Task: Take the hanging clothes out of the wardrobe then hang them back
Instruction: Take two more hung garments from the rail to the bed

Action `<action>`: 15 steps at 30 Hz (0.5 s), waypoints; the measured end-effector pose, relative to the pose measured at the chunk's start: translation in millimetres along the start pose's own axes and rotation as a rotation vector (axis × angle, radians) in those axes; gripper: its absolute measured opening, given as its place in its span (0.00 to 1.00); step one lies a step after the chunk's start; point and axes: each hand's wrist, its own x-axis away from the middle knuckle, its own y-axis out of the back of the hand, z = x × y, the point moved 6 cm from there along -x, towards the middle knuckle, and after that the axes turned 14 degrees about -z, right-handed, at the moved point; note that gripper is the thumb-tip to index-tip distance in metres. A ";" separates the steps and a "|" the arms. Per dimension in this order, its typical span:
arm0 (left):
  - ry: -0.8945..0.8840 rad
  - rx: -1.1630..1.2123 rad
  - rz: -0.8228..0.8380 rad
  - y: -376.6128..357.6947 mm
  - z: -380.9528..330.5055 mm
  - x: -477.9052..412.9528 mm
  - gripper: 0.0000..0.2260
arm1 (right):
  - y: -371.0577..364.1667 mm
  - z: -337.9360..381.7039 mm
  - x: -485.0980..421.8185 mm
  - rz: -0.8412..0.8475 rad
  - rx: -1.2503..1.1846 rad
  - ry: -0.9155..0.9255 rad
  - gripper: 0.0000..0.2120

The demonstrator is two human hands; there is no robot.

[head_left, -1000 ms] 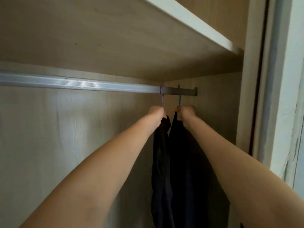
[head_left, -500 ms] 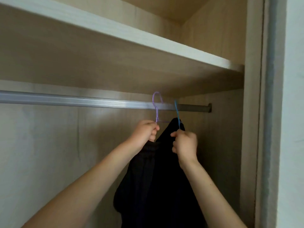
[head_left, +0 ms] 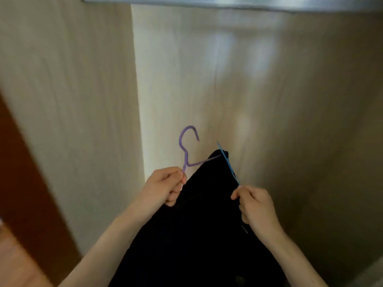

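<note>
Both hangers are off the silver metal rail (head_left: 228, 1), which crosses the top edge of the view well above the hands. The left hand (head_left: 163, 186) pinches the thin purple wire hanger (head_left: 187, 150) at its neck, fingers (head_left: 175, 188) curled tight on the wire below the open hook. The right hand (head_left: 257, 206) grips the thin blue hanger (head_left: 229, 165) low on its stem, fingers (head_left: 241, 195) clamped round it. The blue hook is seen edge-on and is hard to make out.

The dark, near-black clothes (head_left: 199, 235) hang from both hangers in one mass between and below the hands, in front of the pale wood-grain wardrobe panel (head_left: 186, 79). I cannot tell where one garment ends and the other begins. A blurred reddish-brown wooden surface (head_left: 24, 193) shows at the left.

The step in hand looks like drawing the clothes out of the wardrobe. The purple hanger's arm runs into the cloth just beside the blue stem, so a snag seems the main risk. To do the step well, keep the hands apart and the hangers level so nothing slides off. Holding close under the hooks should help aim them when rehanging, with each hook opening turned toward the rail.
</note>
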 end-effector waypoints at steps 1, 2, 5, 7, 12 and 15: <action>0.027 -0.006 -0.067 19.6 16.0 16.6 0.15 | -11.4 -10.9 12.8 0.089 -0.028 -0.023 0.17; 0.055 -0.012 -0.130 37.6 29.5 34.5 0.15 | -21.6 -21.8 23.8 0.171 -0.051 -0.047 0.16; 0.134 0.007 -0.270 83.8 59.5 99.2 0.14 | -48.8 -50.9 53.8 0.389 -0.105 -0.110 0.17; 0.192 0.051 -0.402 113.5 75.7 151.9 0.13 | -72.6 -69.9 77.9 0.547 -0.098 -0.146 0.19; 0.297 0.159 -0.782 171.4 99.8 273.6 0.12 | -132.9 -97.4 137.5 0.897 -0.028 -0.292 0.19; 0.287 0.184 -1.000 197.4 100.1 331.7 0.12 | -175.0 -92.5 166.8 1.052 -0.031 -0.286 0.18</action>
